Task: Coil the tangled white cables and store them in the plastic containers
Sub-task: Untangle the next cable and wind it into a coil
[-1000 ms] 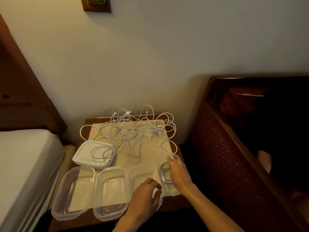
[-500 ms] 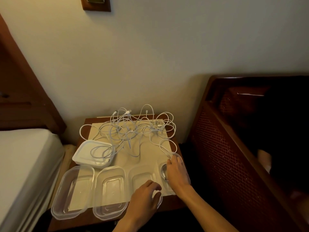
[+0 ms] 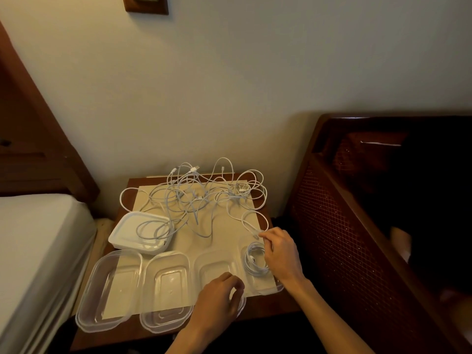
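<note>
Item: tangled white cables (image 3: 201, 198), heaped across the far half of a cream mat (image 3: 224, 226) on a dark wooden bedside table (image 3: 286, 302); connectors raised at the far edge near the wall.

Stray loop: draped over a stack of white lids (image 3: 139, 232) at the mat's left.

Trailing strand (image 3: 251, 223): runs out of the heap toward the near right, ending at the right hand; long axis roughly far-left to near-right.

Containers: four clear plastic tubs in a row along the near edge. Far-left tub (image 3: 109, 297) and second tub (image 3: 166, 292) hold nothing visible. Third tub (image 3: 217, 267) partly covered by the left hand. Rightmost tub (image 3: 258, 290) holds one coiled white cable (image 3: 254, 259), lying flat inside.

Right hand (image 3: 281, 254): over the far right of the rightmost tub, fingertips pinching the trailing strand just beyond the tub's far rim; other fingers bent toward the coil, contact with it not discernible.

Left hand (image 3: 217, 302): fingers curled at the near rim of the third tub; gripping or merely resting, cannot tell.

Governing relation: heap lies straight ahead of both hands, beyond the tubs; right hand nearer and already on the lead-in strand. Judged next: draw that strand nearward, free of the knot.
</note>
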